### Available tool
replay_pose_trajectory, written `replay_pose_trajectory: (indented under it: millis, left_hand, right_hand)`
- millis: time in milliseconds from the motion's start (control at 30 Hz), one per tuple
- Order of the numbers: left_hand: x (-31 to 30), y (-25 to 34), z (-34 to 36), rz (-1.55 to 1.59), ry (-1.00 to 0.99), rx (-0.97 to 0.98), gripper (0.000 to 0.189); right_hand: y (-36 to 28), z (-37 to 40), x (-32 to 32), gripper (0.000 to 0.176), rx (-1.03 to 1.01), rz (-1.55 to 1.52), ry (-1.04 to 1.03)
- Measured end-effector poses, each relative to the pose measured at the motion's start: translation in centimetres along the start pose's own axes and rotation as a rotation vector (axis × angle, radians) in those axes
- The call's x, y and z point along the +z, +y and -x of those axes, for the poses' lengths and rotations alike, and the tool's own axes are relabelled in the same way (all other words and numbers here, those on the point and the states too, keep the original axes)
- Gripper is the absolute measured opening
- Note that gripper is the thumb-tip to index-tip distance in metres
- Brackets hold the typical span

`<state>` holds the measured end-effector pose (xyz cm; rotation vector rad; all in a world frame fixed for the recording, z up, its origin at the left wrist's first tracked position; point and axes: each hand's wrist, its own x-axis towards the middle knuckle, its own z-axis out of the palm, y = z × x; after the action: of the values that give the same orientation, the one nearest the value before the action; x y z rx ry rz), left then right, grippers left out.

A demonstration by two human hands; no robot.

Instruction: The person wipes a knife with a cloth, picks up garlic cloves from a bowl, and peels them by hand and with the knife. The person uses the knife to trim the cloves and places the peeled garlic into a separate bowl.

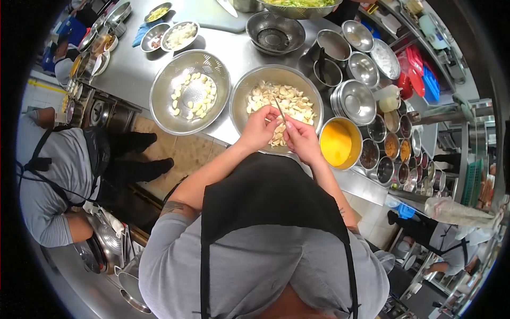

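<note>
Both my hands are over a large metal bowl (239,106) of unpeeled garlic cloves (271,94). My right hand (300,139) is closed on a small knife (279,109), its thin blade pointing up and away from me. Fingers pinched together, my left hand (260,127) sits beside the blade; whatever it grips is too small to make out. Left of this bowl stands a perforated metal colander (160,106) with peeled cloves (204,106) spread around its bottom.
A pot of yellow liquid (336,142) stands right of the bowl, near stacked metal bowls (357,102). Behind are an empty colander (275,32), a bowl of chopped white food (180,36) and a cutting board (212,16). One co-worker (58,159) stands at left, another (451,244) at right.
</note>
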<state>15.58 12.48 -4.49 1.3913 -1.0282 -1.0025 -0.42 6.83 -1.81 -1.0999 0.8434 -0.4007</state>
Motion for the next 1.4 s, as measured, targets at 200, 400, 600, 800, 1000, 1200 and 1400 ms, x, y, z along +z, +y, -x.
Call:
replay_pose_trajectory:
  millis: [200,400,600,800,1000,1200,1400]
  left_hand:
    - [0.2,0.3,0.3,0.078,-0.017,-0.03,0.012]
    - [0.4,-1.6,0.2,0.324,-0.111,-0.103,0.013]
    - [-0.2,-1.4,0.3,0.614,-0.216,-0.214,0.013]
    - [-1.8,-2.0,-0.1,0.873,-0.196,-0.202,0.015]
    - [-6.6,-1.0,0.8,0.952,-0.107,-0.188,0.017]
    - [-15.7,-1.6,1.3,0.289,0.335,-0.188,0.02]
    - [-21.1,-4.7,1.8,-0.571,0.503,-0.065,0.035]
  right_hand:
    - [0.8,-0.2,-0.1,0.032,-0.113,0.164,0.058]
    - [1.0,-0.4,0.1,0.022,-0.216,0.212,0.11]
    - [-0.1,0.2,0.3,0.021,-0.101,-0.003,0.082]
    - [0.6,-0.2,0.4,0.023,-0.04,-0.016,0.155]
    - [2.5,-1.8,-0.4,0.037,-0.104,0.629,0.201]
    - [2.2,-3.0,0.4,0.026,-0.169,0.988,0.228]
    - [1.4,-4.0,2.5,0.028,-0.161,1.045,0.264]
